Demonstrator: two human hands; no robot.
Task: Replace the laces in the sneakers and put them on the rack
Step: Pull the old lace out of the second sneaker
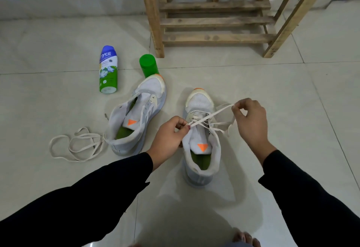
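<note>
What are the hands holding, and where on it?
Both pinch the white lace threaded in the nearer sneaker. The left hand pinches it right at the sneaker and the right hand farther out, with the stretch between them taut.

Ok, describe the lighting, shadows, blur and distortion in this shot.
Head view: soft, even light; a faint broad shadow lies on the floor by the heel of the sneaker; the lace smears slightly near the right hand, while the left hand is sharp; the legs of the wooden rack splay, probably wide-angle distortion.

Long black sleeves [109, 184] reach the wrists; the hands are bare.
</note>
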